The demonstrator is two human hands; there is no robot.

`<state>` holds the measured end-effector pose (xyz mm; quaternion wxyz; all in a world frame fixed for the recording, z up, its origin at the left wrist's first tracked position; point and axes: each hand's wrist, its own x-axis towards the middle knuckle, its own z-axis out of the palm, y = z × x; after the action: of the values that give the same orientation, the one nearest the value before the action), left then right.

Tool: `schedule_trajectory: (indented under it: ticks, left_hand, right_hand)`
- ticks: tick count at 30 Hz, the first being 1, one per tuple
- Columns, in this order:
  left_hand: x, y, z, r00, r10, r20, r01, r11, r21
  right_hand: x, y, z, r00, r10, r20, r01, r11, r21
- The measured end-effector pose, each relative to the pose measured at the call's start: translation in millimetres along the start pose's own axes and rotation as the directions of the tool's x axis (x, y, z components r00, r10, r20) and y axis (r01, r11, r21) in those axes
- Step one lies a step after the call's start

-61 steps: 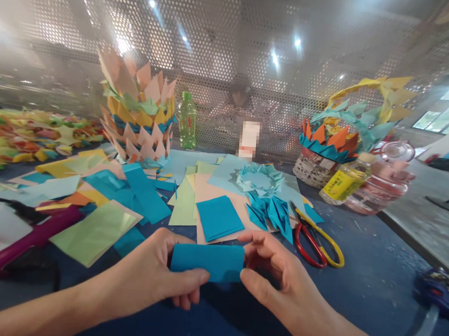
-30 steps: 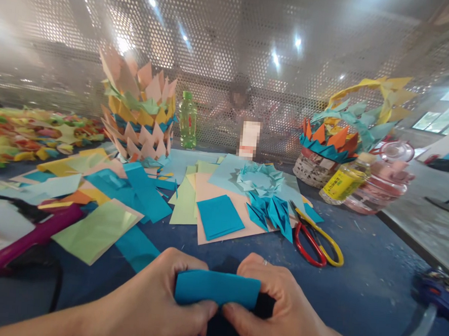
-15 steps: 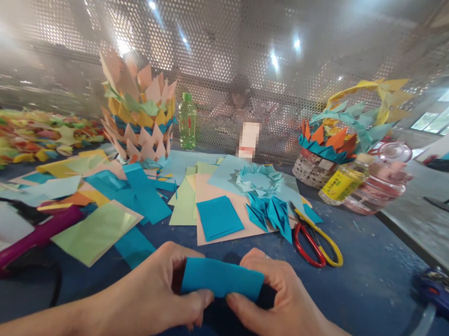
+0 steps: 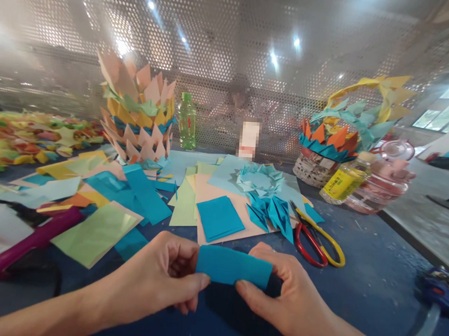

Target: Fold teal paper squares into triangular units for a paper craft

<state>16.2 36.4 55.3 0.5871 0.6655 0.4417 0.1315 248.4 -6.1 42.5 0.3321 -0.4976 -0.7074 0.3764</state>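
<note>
As hands pinch, blue paper, long axis crosswise

My folded blue paper at lower centre looks smooth and matt. The worktop is dull and speckled. At lower left, the pale green sheet has a slight sheen. I see a shiny, metal-looking perforated panel across the top, clear glossy plastic in the green bottle left of centre, and smooth, plastic-like scissor handles right of centre.
</note>
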Motion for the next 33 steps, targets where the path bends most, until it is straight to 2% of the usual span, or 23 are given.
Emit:
schedule_trajectory:
  ticks: [6,11,15,21,24,30,33]
  left_hand:
    - [1,3,0.6,1.000,-0.007,-0.003,0.007,1.000,-0.010]
    - [3,4,-9.5,0.997,0.002,-0.082,-0.008,0.998,-0.065]
    - [7,1,-19.0,0.982,0.045,-0.182,-0.064,0.993,-0.099]
    - [8,-1,-16.8,0.966,0.151,-0.210,-0.173,0.980,-0.093]
    - [7,-1,-11.6,0.971,0.157,-0.181,-0.176,0.980,-0.094]
    - [3,-1,-4.3,0.993,0.112,-0.048,-0.114,0.993,-0.028]
    - [4,-1,-3.3,0.994,0.090,-0.070,-0.091,0.996,-0.013]
  right_hand:
    - [0,1,1,1.000,-0.025,0.010,0.025,1.000,-0.005]
    - [3,2,-2,0.998,0.046,-0.048,-0.045,0.998,0.032]
    - [7,2,-6,0.992,0.091,-0.082,-0.083,0.992,0.091]
    - [5,3,-4,0.993,0.096,-0.064,-0.091,0.993,0.072]
    - [3,4,-2,0.995,0.083,-0.047,-0.081,0.996,0.039]
    - [0,7,0,1.000,-0.013,0.015,0.014,1.000,-0.024]
    - [0,9,1,0.998,-0.063,0.015,0.063,0.997,-0.046]
